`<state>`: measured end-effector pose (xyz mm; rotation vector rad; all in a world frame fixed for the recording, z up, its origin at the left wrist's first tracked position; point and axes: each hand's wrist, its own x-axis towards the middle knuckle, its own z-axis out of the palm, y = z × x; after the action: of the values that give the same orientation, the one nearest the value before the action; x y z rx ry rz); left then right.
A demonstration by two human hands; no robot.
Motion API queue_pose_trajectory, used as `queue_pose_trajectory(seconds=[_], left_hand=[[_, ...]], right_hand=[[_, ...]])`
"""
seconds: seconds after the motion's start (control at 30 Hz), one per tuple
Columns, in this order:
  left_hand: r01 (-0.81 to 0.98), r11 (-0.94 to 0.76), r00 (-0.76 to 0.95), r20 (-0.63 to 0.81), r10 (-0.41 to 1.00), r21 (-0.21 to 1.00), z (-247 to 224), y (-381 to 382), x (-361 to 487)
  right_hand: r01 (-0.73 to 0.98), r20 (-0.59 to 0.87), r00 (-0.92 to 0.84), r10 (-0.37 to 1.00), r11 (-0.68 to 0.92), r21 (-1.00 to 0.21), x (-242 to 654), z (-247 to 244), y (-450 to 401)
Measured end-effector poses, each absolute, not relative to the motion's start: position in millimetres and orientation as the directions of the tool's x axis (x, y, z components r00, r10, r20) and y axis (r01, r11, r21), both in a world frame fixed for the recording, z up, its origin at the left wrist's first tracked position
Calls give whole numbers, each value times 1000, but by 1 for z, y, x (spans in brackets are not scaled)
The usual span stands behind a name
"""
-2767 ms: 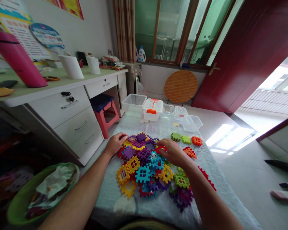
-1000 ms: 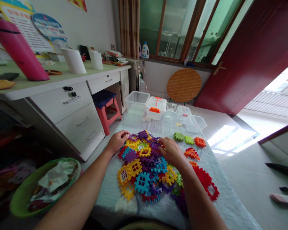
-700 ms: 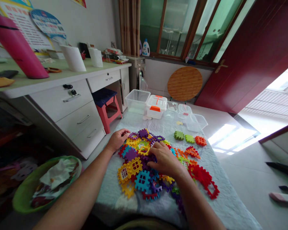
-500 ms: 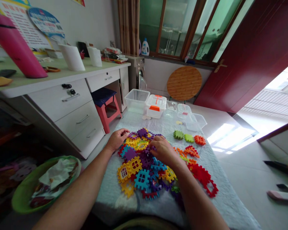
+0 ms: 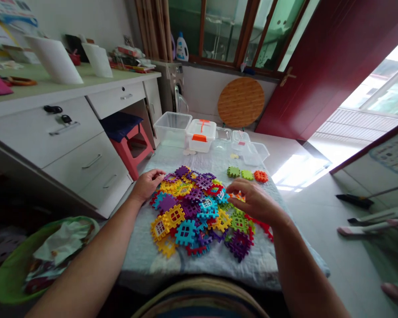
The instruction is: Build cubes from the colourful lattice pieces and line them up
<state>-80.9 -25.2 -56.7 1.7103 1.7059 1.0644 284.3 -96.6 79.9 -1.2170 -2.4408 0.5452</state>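
A heap of colourful plastic interlocking blocks (image 5: pixel 192 207) with toothed edges covers the middle of the cloth-covered table (image 5: pixel 146 260). Many are square, some with window grids, in purple, yellow, blue, red and green. My left hand (image 5: pixel 148 184) rests at the heap's far left edge, fingers loosely bent and apart, beside a purple and yellow block (image 5: pixel 170 178); nothing shows in it. Over the right side of the heap hovers my right hand (image 5: pixel 254 198), thumb and fingers apart and holding nothing visible. It partly hides orange and red blocks beneath.
Two green blocks (image 5: pixel 233 172) and an orange block (image 5: pixel 261 176) lie in a row behind my right hand. Clear plastic bins (image 5: pixel 172 128) and a lidded box with orange clips (image 5: pixel 201 137) stand at the table's far end. A drawer desk (image 5: pixel 69 145) runs along the left.
My right hand has lifted off the middle of the heap and moved right, its fingers now apart. My left hand stays at the heap's edge. The whole view has shifted to the right.
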Motion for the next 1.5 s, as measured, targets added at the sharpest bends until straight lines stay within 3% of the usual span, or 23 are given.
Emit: queue_pose_trajectory(seconds=[0.1,0.23,0.4,0.63,0.8,0.93,1.1,1.3,1.5], left_hand=[[594,-98,-85,183,979,799,-58,-24,-82],[607,-102,-82,189,979,788,-57,-24,-82],[606,-107,-75,190,979,789,-56,-24,-81],[597,-90,-89,177,980,797,-57,-24,-81],[592,-99,-84,184,979,800,-57,-24,-81],[588,-94,-77,171,982,804,-54,-25,-79],[604,-85,-82,167,983,792,-53,-26,-79],[592,-91,-72,165,984,801,-54,-27,-79],[593,-95,-79,175,981,800,-53,-28,-78]], right_hand=[[703,21,-605,796,546,-456,299,70,-134],[822,-64,-498,865,447,-353,305,47,-177],[864,-38,-428,903,397,-309,304,26,-187],[779,99,-458,884,452,-434,307,27,-166],[734,141,-360,922,373,-567,315,26,-158],[762,153,-239,959,283,-582,314,23,-150],[738,186,-213,959,282,-613,303,24,-131],[630,205,-119,971,234,-741,285,23,-103],[499,260,-183,948,317,-807,254,22,-57]])
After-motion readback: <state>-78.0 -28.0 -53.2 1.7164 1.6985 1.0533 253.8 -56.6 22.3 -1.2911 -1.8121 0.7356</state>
